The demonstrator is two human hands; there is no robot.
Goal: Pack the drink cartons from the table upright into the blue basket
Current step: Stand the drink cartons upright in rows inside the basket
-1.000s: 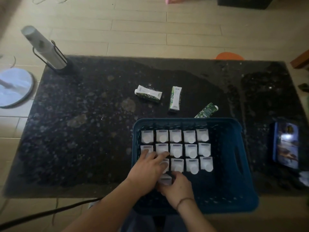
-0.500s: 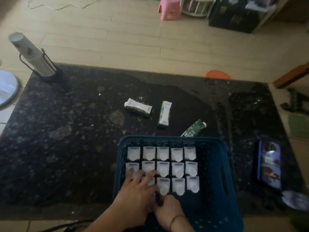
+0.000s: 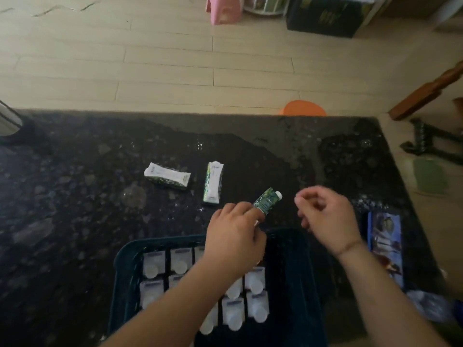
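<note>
The blue basket stands at the table's near edge with several cartons upright in rows, white caps up. Just beyond its far rim lies a green carton, tilted, cap pointing away. My left hand reaches over the basket and its fingers curl round the near end of that carton. To the right of the carton my right hand hovers with fingers loosely curled, holding nothing. Two more cartons lie flat on the dark table: one further left and one beside it.
A blue-covered book or box lies on the table's right side, with crumpled clear plastic nearer. A white cylinder stands at the far left edge. An orange stool shows behind the table.
Both hands left the cartons inside the basket and moved forward past its far rim. My left hand took hold of the green carton. The view tilted up.
</note>
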